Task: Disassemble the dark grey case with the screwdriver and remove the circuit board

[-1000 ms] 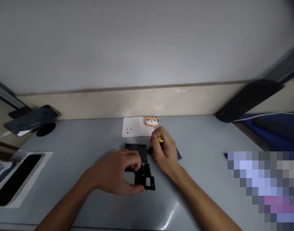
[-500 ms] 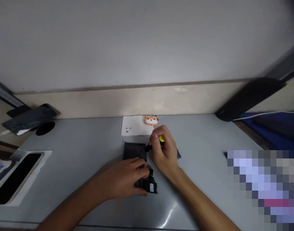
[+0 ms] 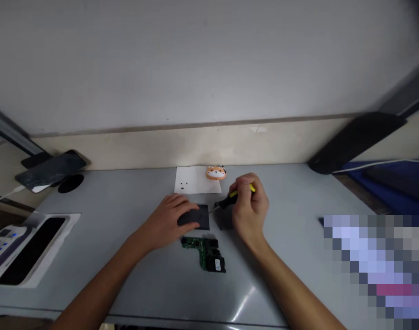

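My left hand (image 3: 171,217) lies on a flat black case (image 3: 199,217) in the middle of the grey table, its fingers curled over the case's left part. My right hand (image 3: 248,208) grips a small screwdriver (image 3: 230,199) with a yellow and black handle; its thin tip points left at the case's right edge. A green circuit board (image 3: 204,251) with black parts lies bare on the table just in front of the case, touched by neither hand. Another dark flat piece (image 3: 223,222) shows beside my right hand.
A white paper sheet (image 3: 195,180) with tiny dark screws lies behind the case, an orange animal-shaped object (image 3: 215,173) at its right corner. A phone on a stand (image 3: 49,170) and a white device (image 3: 24,250) are at left. A black slanted bar (image 3: 356,140) rises at right.
My left hand let go of the circuit board, left it on the table and moved back onto the black case. My right hand shifted right and turned the screwdriver tip toward the case.
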The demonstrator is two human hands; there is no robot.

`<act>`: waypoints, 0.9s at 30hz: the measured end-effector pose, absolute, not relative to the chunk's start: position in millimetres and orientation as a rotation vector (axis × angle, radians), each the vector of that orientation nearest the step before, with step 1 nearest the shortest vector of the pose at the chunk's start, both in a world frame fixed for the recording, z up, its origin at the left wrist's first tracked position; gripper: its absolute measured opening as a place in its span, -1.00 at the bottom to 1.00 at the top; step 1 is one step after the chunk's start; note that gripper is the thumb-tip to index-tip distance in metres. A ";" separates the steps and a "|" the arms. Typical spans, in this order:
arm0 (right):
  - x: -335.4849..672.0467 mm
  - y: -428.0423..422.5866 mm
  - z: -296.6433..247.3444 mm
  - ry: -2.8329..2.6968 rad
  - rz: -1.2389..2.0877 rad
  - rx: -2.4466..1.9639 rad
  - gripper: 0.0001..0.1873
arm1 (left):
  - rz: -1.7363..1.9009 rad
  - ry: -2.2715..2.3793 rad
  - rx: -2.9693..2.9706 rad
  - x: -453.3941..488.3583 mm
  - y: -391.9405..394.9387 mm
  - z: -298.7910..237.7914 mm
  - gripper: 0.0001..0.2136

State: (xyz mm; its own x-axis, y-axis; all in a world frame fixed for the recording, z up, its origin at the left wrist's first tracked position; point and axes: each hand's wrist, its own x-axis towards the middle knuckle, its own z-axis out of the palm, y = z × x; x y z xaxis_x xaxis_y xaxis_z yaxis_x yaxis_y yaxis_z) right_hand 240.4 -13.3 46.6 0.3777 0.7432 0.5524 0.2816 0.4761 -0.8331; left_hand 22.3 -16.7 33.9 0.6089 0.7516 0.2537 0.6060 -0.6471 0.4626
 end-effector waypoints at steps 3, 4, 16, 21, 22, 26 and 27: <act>237.9 -14.6 47.3 -1.180 0.427 -1.072 -0.69 | 0.604 1.038 2.508 26.4 -16.9 28.4 -0.85; 237.5 -14.9 47.7 -1.173 0.430 -1.069 -0.69 | 0.604 1.023 2.510 27.1 -17.1 27.5 -0.88; 242.7 -11.4 49.7 -1.269 0.488 -1.127 -0.69 | 0.696 1.079 2.476 21.7 -5.2 19.1 -0.89; 241.6 -9.5 42.3 -1.567 0.429 -1.066 -0.79 | 0.650 1.042 2.507 24.6 -5.1 16.4 -0.87; 241.8 -9.4 41.5 -1.585 0.405 -1.056 -0.81 | 0.650 1.033 2.510 25.7 -5.7 16.2 -0.87; 245.6 -8.6 41.6 -1.552 0.344 -1.073 -0.80 | 0.662 0.993 2.518 29.5 -7.9 16.0 -0.88; 246.9 -8.0 42.0 -1.541 0.334 -1.083 -0.80 | 0.658 0.983 2.524 30.1 -8.4 16.0 -0.88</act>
